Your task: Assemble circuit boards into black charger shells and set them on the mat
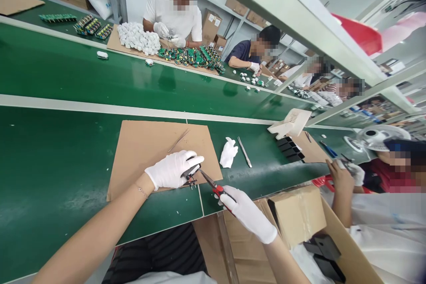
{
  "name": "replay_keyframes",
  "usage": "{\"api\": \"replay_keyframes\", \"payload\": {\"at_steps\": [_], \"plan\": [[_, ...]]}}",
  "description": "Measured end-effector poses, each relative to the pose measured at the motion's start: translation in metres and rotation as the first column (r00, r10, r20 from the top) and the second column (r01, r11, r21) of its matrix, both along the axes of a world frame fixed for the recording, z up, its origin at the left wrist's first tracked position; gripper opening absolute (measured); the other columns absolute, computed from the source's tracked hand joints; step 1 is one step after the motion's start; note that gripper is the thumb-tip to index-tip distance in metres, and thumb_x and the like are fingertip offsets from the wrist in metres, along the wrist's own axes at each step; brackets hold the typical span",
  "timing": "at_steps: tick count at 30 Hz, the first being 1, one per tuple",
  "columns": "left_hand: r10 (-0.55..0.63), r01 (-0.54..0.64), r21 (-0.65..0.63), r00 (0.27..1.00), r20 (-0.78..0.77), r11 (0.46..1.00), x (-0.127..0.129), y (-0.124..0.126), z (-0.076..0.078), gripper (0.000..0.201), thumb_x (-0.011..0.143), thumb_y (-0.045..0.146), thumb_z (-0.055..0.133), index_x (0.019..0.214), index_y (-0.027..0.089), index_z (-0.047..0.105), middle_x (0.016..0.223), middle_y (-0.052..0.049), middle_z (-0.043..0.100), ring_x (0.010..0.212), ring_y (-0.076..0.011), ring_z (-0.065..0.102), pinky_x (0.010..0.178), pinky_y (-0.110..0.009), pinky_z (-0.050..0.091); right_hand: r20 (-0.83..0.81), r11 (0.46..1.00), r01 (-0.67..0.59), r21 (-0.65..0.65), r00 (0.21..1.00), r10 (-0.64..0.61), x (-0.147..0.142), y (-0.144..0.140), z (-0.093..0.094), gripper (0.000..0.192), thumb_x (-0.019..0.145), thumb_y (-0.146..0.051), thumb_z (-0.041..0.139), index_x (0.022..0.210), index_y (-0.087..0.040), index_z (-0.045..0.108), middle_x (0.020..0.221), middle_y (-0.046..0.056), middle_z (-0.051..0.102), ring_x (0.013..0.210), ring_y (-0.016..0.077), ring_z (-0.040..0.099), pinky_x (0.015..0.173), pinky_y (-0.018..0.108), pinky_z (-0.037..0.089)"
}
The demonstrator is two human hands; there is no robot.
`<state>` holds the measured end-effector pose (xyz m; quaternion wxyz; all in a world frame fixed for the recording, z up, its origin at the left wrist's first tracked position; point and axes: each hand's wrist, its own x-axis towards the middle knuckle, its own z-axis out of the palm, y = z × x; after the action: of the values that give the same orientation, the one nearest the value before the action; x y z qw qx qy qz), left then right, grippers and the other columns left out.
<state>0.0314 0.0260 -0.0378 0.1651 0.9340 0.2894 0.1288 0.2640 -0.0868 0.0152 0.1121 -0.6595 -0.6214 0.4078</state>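
Observation:
My left hand (175,169), in a white glove, is closed round a small black and white electronic part (191,172) with dark prongs, just above the cardboard sheet (149,142). In my gloved right hand (244,211) are long-nosed pliers (213,184) with red and black handles. The pliers' tips point at the part and reach its right side; whether they grip it I cannot tell. Beyond my left hand a pair of thin tweezers (178,140) lies on the cardboard. Right of the sheet are a crumpled white glove (229,153) and metal tweezers (245,152).
Several co-workers sit across the green bench with piles of white caps (138,38) and circuit boards (191,57). Black trays (290,149) and a small white fan (379,136) stand to the right. Below the bench edge is an open carton (346,244). A co-worker's hands (346,173) are nearby.

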Motion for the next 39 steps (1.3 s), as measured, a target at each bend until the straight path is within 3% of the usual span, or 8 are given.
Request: {"api": "replay_keyframes", "payload": {"at_steps": [9,18,25,28,31,35,39], "plan": [[-0.021,0.022,0.046,0.999,-0.026,0.999,-0.001,0.001,0.002,0.060,0.076,0.012,0.052,0.133,0.025,0.040,0.126,-0.010,0.052,0.102,-0.0272,0.058,0.057,-0.030,0.048,-0.027,1.000,0.005,-0.016,1.000,-0.006,0.001,0.002,-0.003,0.034,0.093,-0.042,0.040,0.086,-0.016,0.061,0.085,0.003,0.064,0.079,0.0188,0.055,0.075,0.031,0.041],[-0.047,0.061,0.140,0.994,-0.102,0.988,0.000,-0.001,0.005,0.055,0.072,0.009,0.051,0.126,0.022,0.045,0.120,-0.011,0.054,0.095,-0.0272,0.056,0.050,-0.029,0.040,-0.007,0.999,-0.029,-0.037,1.000,0.028,0.004,0.008,-0.012,0.041,0.093,-0.050,0.038,0.074,-0.018,0.052,0.075,0.004,0.061,0.074,0.0179,0.054,0.073,0.031,0.042],[-0.084,0.111,0.158,0.983,-0.166,0.981,0.005,-0.004,0.012,0.029,0.072,0.012,0.056,0.101,0.017,0.052,0.096,-0.009,0.058,0.086,-0.0263,0.057,0.061,-0.034,0.047,-0.075,0.981,-0.059,-0.187,0.996,0.045,0.000,0.018,-0.022,0.022,0.089,-0.041,0.047,0.092,-0.020,0.044,0.075,0.000,0.056,0.067,0.0126,0.052,0.065,0.026,0.043],[-0.127,0.160,0.161,0.971,-0.201,0.974,-0.003,-0.014,0.015,0.026,0.070,0.012,0.056,0.096,0.017,0.051,0.091,-0.007,0.057,0.075,-0.0245,0.056,0.056,-0.035,0.045,-0.093,0.938,-0.126,-0.323,0.991,0.101,-0.011,0.016,-0.020,0.023,0.084,-0.040,0.053,0.079,-0.019,0.046,0.063,-0.004,0.048,0.055,0.0098,0.045,0.053,0.022,0.037],[-0.214,0.259,0.151,0.941,-0.260,0.954,-0.020,-0.027,0.013,0.029,0.066,0.012,0.057,0.094,0.018,0.050,0.087,-0.005,0.056,0.069,-0.0241,0.055,0.051,-0.037,0.043,-0.038,0.909,-0.173,-0.379,0.984,0.172,-0.023,0.009,-0.019,0.026,0.078,-0.037,0.061,0.070,-0.019,0.044,0.059,-0.005,0.045,0.053,0.0089,0.039,0.052,0.023,0.031],[-0.259,0.301,0.103,0.917,-0.303,0.948,-0.042,-0.041,0.008,0.026,0.068,0.011,0.055,0.092,0.020,0.049,0.086,-0.003,0.056,0.069,-0.0232,0.053,0.051,-0.037,0.040,0.030,0.900,-0.210,-0.382,0.971,0.239,-0.034,0.000,-0.020,0.021,0.076,-0.034,0.061,0.071,-0.019,0.048,0.064,-0.004,0.047,0.059,0.0102,0.036,0.056,0.025,0.028],[-0.257,0.273,0.034,0.935,-0.243,0.961,-0.046,-0.046,0.005,0.019,0.074,0.012,0.052,0.090,0.021,0.047,0.084,-0.002,0.056,0.072,-0.0220,0.052,0.050,-0.035,0.036,0.092,0.881,-0.229,-0.414,0.953,0.290,-0.034,-0.009,-0.018,0.016,0.080,-0.037,0.055,0.079,-0.020,0.053,0.073,-0.001,0.053,0.063,0.0123,0.042,0.060,0.026,0.030]]}}
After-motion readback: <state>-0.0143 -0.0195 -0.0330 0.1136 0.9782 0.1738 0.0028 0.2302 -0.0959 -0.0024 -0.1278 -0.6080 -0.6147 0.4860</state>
